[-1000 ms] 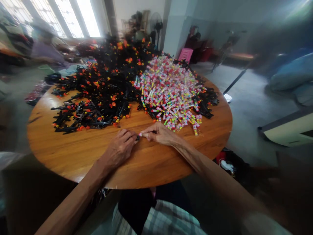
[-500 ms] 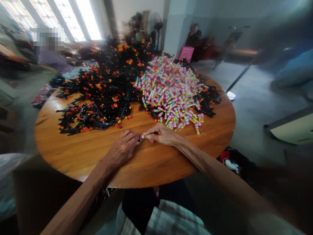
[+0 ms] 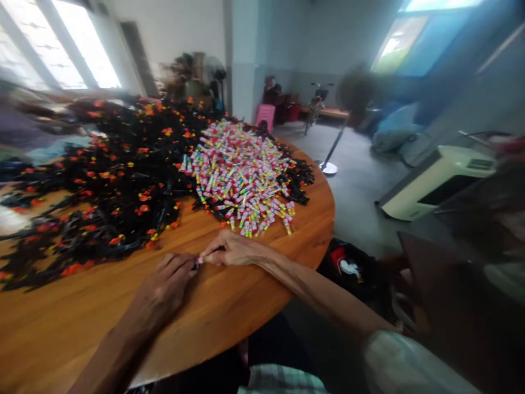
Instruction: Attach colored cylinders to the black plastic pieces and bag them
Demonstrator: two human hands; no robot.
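Observation:
My left hand (image 3: 170, 282) rests low over the table, its fingers closed around a small dark piece, mostly hidden, that looks like one of the black plastic pieces. Against it, my right hand (image 3: 229, 249) pinches a small pink-and-white tube (image 3: 199, 260) between thumb and forefinger, and the two parts meet end to end. Beyond my right hand lies a heap of small tubes (image 3: 246, 175) with pink-and-white wrappers and bright multicoloured contents. To the left spreads a big pile of black plastic pieces (image 3: 123, 158) with orange and yellow parts. Both heaps lie on a round wooden table (image 3: 229, 306).
A pink stool (image 3: 266, 116) stands behind the table. On the right are a standing fan (image 3: 355, 90) and a white air cooler (image 3: 435, 183). A dark bag (image 3: 348, 268) with red and white in it sits below the table's right edge. At far left another person's sleeve (image 3: 20, 128) shows, blurred.
My view has swung to the right, so the table and heaps appear farther left and the cooler shows more fully. Both hands keep their hold, with the small parts together.

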